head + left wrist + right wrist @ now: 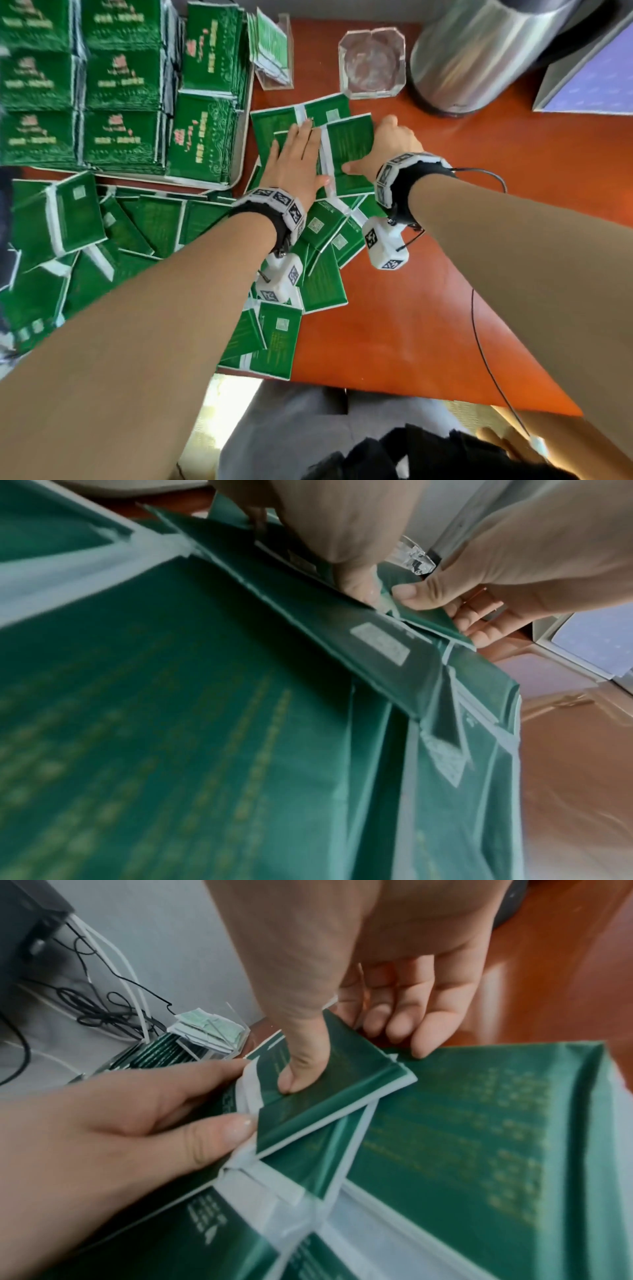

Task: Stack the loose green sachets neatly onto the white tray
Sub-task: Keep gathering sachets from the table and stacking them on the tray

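Note:
Green sachets (120, 82) stand in neat stacks on the white tray (239, 147) at the upper left. Loose sachets (147, 226) lie scattered in front of the tray and under my forearms. My left hand (298, 154) lies flat, fingers straight, pressing on sachets beside the tray; its thumb (356, 585) presses a sachet edge. My right hand (387, 144) grips a thin bundle of sachets (349, 147), thumb (294, 1080) on top and fingers (411, 1037) beneath. The left hand (154, 1123) touches that bundle's (342, 1096) white edge.
A clear holder (274, 51) with sachets, a glass ashtray (371, 61), a steel kettle (479, 51) and a purple box (592, 78) stand along the back. The orange-red table (411, 308) shows bare wood at the right. A black cable (486, 359) hangs from my right wrist.

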The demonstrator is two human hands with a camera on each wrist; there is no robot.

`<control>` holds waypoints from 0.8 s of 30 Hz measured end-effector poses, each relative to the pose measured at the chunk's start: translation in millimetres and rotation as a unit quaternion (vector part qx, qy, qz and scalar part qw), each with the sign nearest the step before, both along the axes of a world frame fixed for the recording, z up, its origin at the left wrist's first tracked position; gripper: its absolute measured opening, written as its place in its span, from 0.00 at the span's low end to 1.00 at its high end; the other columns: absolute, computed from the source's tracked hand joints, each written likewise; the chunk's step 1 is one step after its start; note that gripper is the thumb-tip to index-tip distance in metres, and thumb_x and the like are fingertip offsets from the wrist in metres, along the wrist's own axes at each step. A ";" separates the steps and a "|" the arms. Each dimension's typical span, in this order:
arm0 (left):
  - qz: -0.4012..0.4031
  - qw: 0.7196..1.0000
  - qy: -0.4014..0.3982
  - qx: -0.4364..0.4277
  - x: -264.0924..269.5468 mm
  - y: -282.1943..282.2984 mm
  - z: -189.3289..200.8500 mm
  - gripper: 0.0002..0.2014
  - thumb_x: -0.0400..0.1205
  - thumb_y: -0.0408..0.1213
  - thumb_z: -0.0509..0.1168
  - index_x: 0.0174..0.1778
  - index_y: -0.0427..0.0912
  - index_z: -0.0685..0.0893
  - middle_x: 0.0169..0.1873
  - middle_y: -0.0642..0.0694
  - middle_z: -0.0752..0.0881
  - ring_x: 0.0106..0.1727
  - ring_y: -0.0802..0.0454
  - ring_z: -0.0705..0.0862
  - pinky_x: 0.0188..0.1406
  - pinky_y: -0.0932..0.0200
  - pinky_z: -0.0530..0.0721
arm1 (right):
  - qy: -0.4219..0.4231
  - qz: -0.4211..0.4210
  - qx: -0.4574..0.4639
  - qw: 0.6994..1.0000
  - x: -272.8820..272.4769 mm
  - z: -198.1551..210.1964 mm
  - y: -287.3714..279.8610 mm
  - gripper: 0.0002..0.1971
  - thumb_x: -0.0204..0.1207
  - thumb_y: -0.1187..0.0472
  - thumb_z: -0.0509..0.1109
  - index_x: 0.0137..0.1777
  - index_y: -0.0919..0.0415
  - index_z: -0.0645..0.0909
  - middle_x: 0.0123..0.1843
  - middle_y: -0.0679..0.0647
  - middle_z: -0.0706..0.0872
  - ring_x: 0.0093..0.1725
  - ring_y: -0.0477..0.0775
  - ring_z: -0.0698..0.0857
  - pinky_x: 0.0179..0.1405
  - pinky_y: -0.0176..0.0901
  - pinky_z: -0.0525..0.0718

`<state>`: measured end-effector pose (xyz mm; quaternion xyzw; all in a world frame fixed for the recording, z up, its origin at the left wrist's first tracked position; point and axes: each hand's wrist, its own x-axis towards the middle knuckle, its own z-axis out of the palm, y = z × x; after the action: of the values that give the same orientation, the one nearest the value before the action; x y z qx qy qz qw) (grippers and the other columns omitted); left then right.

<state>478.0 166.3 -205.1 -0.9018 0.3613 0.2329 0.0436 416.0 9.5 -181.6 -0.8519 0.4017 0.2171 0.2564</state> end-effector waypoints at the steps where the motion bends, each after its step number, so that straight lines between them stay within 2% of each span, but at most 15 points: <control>1: 0.003 1.000 0.000 -0.005 -2.1 1.0 -0.2 0.39 0.89 0.51 0.57 0.89 0.45 0.41 0.88 0.49 0.38 0.88 0.49 0.40 0.87 0.42 0.46 | -0.001 -0.002 0.000 1.000 0.2 -2.3 -0.6 0.43 0.63 0.40 0.85 0.69 0.62 0.69 0.66 0.60 0.80 0.64 0.65 0.83 0.57 0.56 0.83; 4: 0.028 0.999 0.003 -0.037 -6.6 5.1 3.5 0.37 0.89 0.49 0.58 0.89 0.44 0.45 0.89 0.48 0.41 0.89 0.49 0.42 0.88 0.43 0.46 | -0.002 0.005 0.009 1.000 1.4 -7.9 -3.7 0.38 0.60 0.37 0.85 0.63 0.58 0.76 0.60 0.57 0.84 0.56 0.62 0.85 0.46 0.51 0.83; 6: 0.066 0.996 0.002 -0.067 -14.2 10.2 8.2 0.36 0.88 0.48 0.61 0.89 0.43 0.52 0.89 0.44 0.47 0.89 0.46 0.47 0.87 0.42 0.52 | -0.005 0.016 0.021 1.000 1.2 -8.2 -5.7 0.33 0.59 0.35 0.84 0.56 0.57 0.80 0.54 0.56 0.85 0.49 0.60 0.85 0.40 0.48 0.81; 10: 0.143 0.986 -0.024 -0.085 -39.3 28.0 22.7 0.37 0.82 0.48 0.71 0.84 0.42 0.64 0.83 0.40 0.63 0.82 0.40 0.64 0.77 0.40 0.70 | -0.008 0.010 0.037 0.999 -2.3 -4.9 -7.8 0.31 0.61 0.36 0.84 0.50 0.58 0.79 0.48 0.56 0.83 0.46 0.60 0.84 0.42 0.50 0.84; 12: 0.182 0.980 -0.040 -0.063 -48.0 35.2 29.8 0.40 0.78 0.52 0.75 0.82 0.42 0.65 0.77 0.40 0.68 0.77 0.39 0.70 0.71 0.39 0.75 | -0.010 0.012 0.038 0.999 -2.4 -3.4 -6.3 0.31 0.62 0.36 0.84 0.50 0.59 0.78 0.48 0.56 0.83 0.46 0.60 0.83 0.41 0.49 0.81; 15: 0.254 0.967 -0.026 -0.024 -50.4 37.6 35.7 0.44 0.73 0.58 0.77 0.79 0.40 0.66 0.73 0.39 0.71 0.75 0.38 0.71 0.69 0.37 0.76 | -0.015 0.018 0.030 0.999 -2.2 -4.1 -4.7 0.31 0.63 0.35 0.83 0.51 0.58 0.77 0.49 0.56 0.81 0.46 0.59 0.81 0.40 0.48 0.79; 18: 0.296 0.955 0.018 0.006 -41.6 35.4 35.9 0.48 0.70 0.61 0.78 0.78 0.39 0.66 0.74 0.37 0.71 0.76 0.37 0.71 0.71 0.36 0.76 | -0.018 0.023 0.025 0.999 -4.8 -5.7 -3.7 0.30 0.65 0.36 0.81 0.47 0.58 0.73 0.50 0.56 0.79 0.46 0.58 0.80 0.41 0.48 0.77; 21: 0.302 0.952 0.043 0.027 -32.4 31.9 39.5 0.53 0.68 0.61 0.80 0.80 0.37 0.63 0.76 0.34 0.68 0.77 0.34 0.70 0.73 0.37 0.75 | -0.029 0.017 0.024 0.999 -6.1 -7.0 -2.8 0.28 0.66 0.37 0.81 0.47 0.58 0.74 0.50 0.56 0.79 0.46 0.58 0.79 0.41 0.48 0.77; 24: 0.312 0.949 0.050 0.020 -33.3 25.0 45.7 0.51 0.70 0.56 0.81 0.80 0.36 0.62 0.76 0.33 0.67 0.71 0.34 0.77 0.66 0.44 0.79 | -0.049 0.003 0.024 0.999 -7.7 -4.8 -2.1 0.25 0.68 0.40 0.81 0.46 0.57 0.74 0.51 0.56 0.79 0.45 0.57 0.78 0.41 0.48 0.77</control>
<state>444.8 191.3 -159.4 -0.9558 0.0588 0.2865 -0.0315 408.3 7.4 -186.5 -0.8561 0.3808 0.1861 0.2957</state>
